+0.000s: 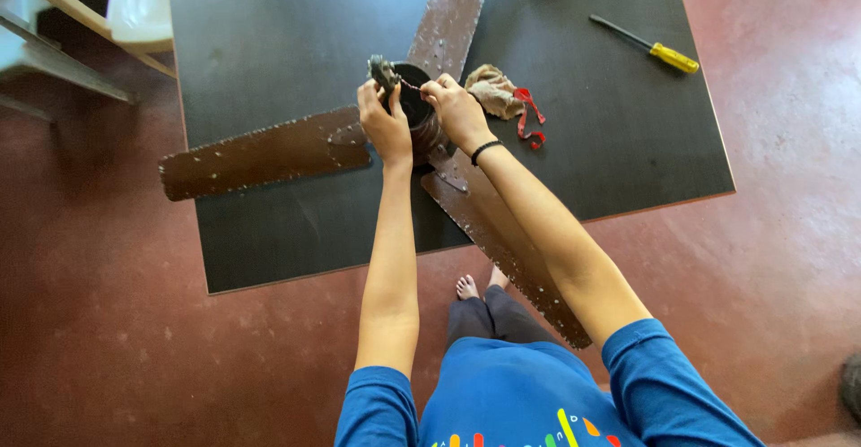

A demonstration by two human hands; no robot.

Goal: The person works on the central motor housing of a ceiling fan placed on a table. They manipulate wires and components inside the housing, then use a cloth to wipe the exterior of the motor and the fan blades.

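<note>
A brown ceiling fan with three rusty blades (260, 153) lies on a black table (619, 133). Its dark round hub (415, 106) sits in the middle. My left hand (384, 122) grips a small grey part (383, 71) at the top of the hub. My right hand (456, 108) pinches a thin wire (410, 83) that runs from that part. A black band circles my right wrist.
A crumpled tan rag (493, 90) with a red strap (529, 120) lies right of the hub. A yellow-handled screwdriver (647, 45) rests at the table's far right. A pale plastic chair (117, 8) stands at the far left. The floor is red.
</note>
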